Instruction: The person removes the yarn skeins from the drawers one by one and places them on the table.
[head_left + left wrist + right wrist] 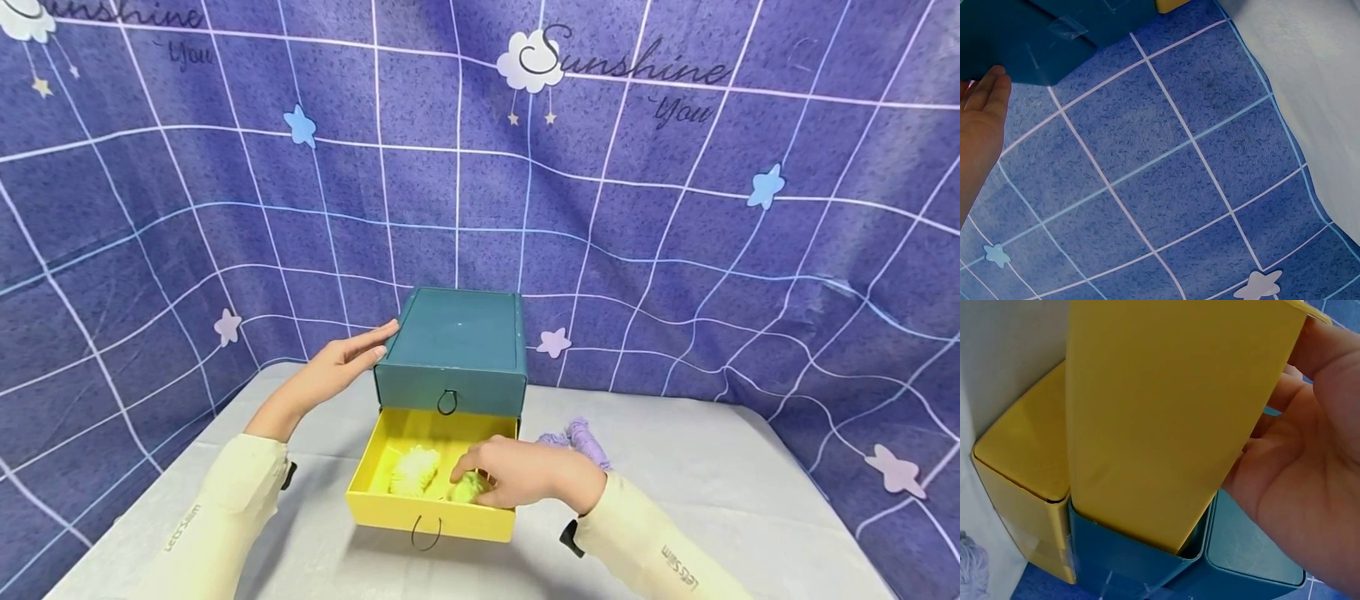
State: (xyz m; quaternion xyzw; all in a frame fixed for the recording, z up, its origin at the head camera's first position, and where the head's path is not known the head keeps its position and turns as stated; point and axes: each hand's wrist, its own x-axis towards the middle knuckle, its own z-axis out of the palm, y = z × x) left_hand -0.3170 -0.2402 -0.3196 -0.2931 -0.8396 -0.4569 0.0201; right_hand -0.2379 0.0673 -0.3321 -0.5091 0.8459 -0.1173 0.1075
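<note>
My right hand (517, 471) reaches over the side of a pulled-out yellow drawer (457, 521), fingers and thumb curled round a bundle of light green yarn (468, 487). To its left in the drawer lies a pale yellow yarn bundle (414, 470). In the right wrist view the drawer's side (1166, 412) hides the fingertips and yarn. My left hand (330, 375), fingers straight, rests against the left side of the teal top box (461, 329) of the stack. The left wrist view shows those fingers (997, 94) at the teal side.
Purple yarn (588, 443) lies on the white-covered table (675, 492), right of the stack. Under the open drawer is a yellow box (1025, 444), seen in the right wrist view. Black loop pulls hang on the drawer fronts. A blue-purple gridded cloth (637, 208) hangs behind.
</note>
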